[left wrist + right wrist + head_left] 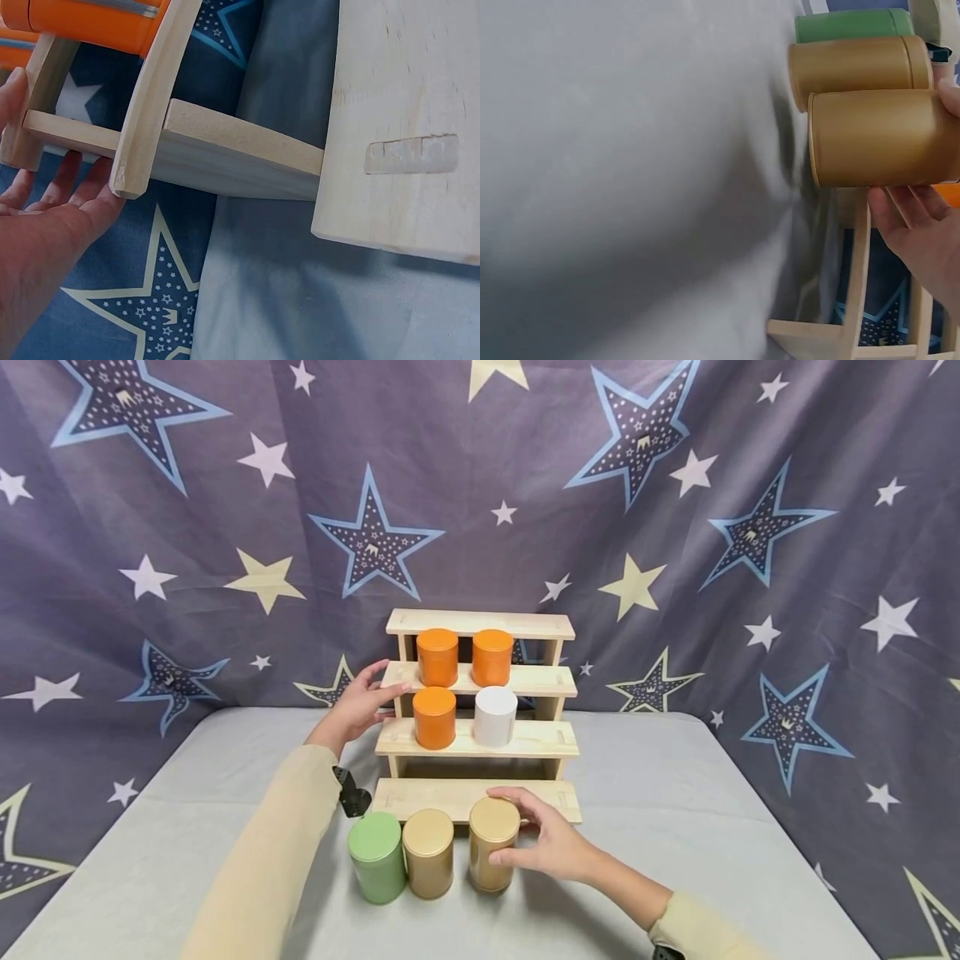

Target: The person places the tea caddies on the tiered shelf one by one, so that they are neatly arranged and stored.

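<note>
At the left side of a stepped wooden shelf (480, 625), my left hand (358, 706) grips the end of the second step from the top. Its thumb lies over the plank, and the left wrist view shows the fingers beneath the side frame. My right hand (551, 839) holds a gold canister (487, 860) upright in front of the bottom step, thumb and fingers around its right side. To the left of it stand another gold canister (428, 860) and a green canister (377, 864), side by side.
Two orange canisters, left (437, 658) and right (492, 658), stand on the second step from the top. One step lower are an orange canister (434, 718) and a white canister (495, 717). A star-patterned cloth (480, 460) hangs behind the grey-covered table (675, 818).
</note>
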`<state>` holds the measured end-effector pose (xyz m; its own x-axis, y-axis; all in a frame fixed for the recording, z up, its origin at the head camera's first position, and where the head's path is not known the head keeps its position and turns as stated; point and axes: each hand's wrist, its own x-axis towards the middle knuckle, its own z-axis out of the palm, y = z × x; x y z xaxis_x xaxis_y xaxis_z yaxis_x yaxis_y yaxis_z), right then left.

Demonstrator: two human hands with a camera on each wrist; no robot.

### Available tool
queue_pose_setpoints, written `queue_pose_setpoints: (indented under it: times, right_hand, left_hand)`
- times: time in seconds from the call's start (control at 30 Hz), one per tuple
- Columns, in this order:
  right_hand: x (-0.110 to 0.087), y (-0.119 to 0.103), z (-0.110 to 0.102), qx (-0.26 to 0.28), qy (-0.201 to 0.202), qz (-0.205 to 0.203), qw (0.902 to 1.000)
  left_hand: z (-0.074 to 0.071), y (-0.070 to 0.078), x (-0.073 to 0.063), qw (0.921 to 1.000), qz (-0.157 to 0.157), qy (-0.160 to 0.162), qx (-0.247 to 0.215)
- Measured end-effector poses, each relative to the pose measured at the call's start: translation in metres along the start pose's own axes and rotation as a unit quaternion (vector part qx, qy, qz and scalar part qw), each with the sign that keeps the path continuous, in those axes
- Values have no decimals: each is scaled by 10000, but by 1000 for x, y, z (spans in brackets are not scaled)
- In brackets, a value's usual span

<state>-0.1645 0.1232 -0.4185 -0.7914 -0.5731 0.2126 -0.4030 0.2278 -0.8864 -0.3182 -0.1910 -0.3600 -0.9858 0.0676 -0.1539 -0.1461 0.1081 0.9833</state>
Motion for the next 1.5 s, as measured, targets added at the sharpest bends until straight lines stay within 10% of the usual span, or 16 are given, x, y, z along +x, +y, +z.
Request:
queue_pose_setpoints:
  times: [1.5]
  right_hand:
    - [51, -31, -18, -76, 588, -104, 9982]
  left_hand:
    - [0, 1, -1, 10000, -6, -40, -45]
